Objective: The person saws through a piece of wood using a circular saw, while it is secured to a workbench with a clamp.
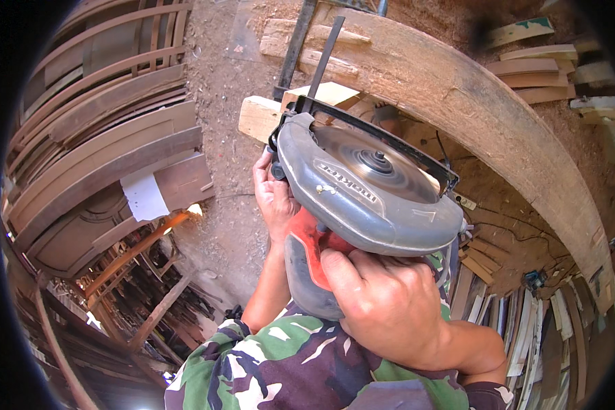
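Note:
A circular saw (372, 205) with a grey housing, a round blade (372, 160) and a red and black handle is tilted in front of my body. My right hand (389, 301) is closed round its handle. At the saw's front edge, beside a black knob (278, 171), my left hand (278, 201) grips the saw; part of its fingers is hidden behind the housing. A flat dark metal bar (326, 58) sticks out from the black base plate (362, 123). Just beyond the saw lie a pale wood block (258, 117) and another light piece of wood (331, 94).
A long, thick plank (471, 96) runs from beyond the saw to the right. Wooden door panels (109, 164) are stacked at left, with a white paper (143, 197) on them. Wood offcuts (536, 75) and thin strips (526, 342) lie at right. Cables (512, 215) cross the dusty ground.

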`<state>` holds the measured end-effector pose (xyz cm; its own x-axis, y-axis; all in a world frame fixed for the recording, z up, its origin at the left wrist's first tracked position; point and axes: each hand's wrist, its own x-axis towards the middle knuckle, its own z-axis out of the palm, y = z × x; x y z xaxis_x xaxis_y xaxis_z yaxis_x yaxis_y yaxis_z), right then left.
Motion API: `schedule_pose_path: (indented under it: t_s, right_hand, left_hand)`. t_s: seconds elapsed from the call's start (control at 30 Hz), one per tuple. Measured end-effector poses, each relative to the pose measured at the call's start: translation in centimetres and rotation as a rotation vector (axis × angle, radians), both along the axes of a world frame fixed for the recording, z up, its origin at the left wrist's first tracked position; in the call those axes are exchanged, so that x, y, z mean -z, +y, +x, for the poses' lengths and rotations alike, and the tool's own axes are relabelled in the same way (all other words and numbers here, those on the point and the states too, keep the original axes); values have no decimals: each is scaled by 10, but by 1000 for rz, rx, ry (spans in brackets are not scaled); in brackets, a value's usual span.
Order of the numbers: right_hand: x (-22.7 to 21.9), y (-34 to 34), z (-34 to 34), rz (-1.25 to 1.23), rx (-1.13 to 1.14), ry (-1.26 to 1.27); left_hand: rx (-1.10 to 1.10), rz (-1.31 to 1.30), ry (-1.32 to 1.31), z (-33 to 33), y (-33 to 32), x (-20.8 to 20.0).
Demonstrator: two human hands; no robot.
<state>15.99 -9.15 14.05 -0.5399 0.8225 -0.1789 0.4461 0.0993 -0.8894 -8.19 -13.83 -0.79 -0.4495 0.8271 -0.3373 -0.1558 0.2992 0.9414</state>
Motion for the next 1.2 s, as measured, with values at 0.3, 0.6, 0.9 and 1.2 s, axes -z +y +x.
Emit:
schedule_pose_path:
  t_s: [0.3,0.6,0.9,1.2]
  right_hand:
    - [-2,4,-4,-9,14,-4]
    - [0,4,-7,-21,4,-6]
    - [-5,-4,-1,-29,-11,-71]
    - [-16,-5,3,-138,-31,-96]
  left_hand:
    - [3,-55,-16,3,6,-10]
    - [1,-62,-19,0,8,-11]
    - [-2,-104,-20,-1,-5,-10]
    - [232,-111,464,-3,-6,-31]
